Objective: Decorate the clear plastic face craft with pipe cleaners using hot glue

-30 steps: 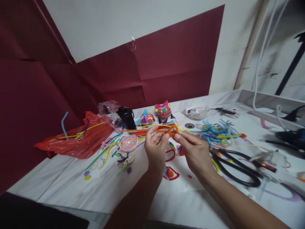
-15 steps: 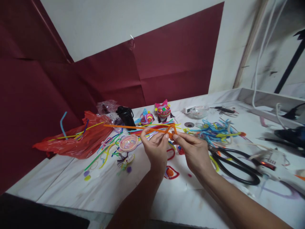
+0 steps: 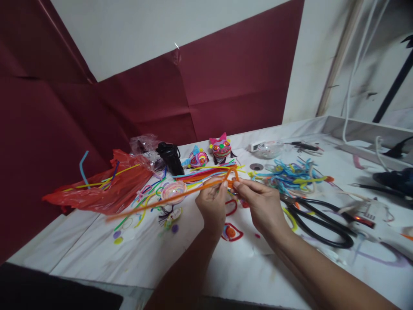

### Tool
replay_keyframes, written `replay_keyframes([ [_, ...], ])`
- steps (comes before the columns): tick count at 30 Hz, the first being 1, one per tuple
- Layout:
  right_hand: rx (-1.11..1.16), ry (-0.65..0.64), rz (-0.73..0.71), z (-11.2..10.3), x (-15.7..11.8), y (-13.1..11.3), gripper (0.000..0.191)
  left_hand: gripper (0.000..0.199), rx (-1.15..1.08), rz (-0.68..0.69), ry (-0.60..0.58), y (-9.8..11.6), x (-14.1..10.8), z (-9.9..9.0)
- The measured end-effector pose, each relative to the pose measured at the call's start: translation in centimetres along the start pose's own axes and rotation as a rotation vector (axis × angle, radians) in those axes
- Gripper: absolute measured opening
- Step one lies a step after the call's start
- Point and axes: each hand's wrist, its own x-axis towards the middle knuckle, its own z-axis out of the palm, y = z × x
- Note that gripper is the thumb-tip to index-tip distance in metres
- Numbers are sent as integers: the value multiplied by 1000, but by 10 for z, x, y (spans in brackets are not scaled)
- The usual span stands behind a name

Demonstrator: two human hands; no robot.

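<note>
An orange pipe cleaner is pinched between the fingers of my left hand and my right hand. Its long free end reaches out to the left, blurred near the tip. Between my fingertips it is bent into a small pointed loop that stands up. The two hands nearly touch at the loop. Below them on the white table lies a red-outlined eye shape with an orange centre, and a red loop is partly hidden behind my hands.
Large black-handled scissors and a white glue gun lie at the right. Behind are a blue pipe cleaner pile, a pink-eared cat face and a black bottle. A red plastic bag sits at the left.
The long free end of the orange pipe cleaner has swung down and toward me at the left. My left hand's fingers have curled in more; my right hand stays nearly in place.
</note>
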Motion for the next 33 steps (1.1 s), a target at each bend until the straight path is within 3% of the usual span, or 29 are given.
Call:
replay_keyframes([
  [8, 29, -25, 40, 1, 1, 3, 23, 15, 265, 204, -53, -7, 1, -13],
  [15, -34, -45, 41, -5, 3, 1, 16, 21, 397, 309, -145, 10, 4, -13],
  [24, 68, -48, 92, -9, 9, 7, 19, 21, 410, 255, -304, 19, 5, -20],
  [33, 101, -85, 131, -11, 9, 10, 18, 14, 225, -102, -372, 7, 18, -26],
])
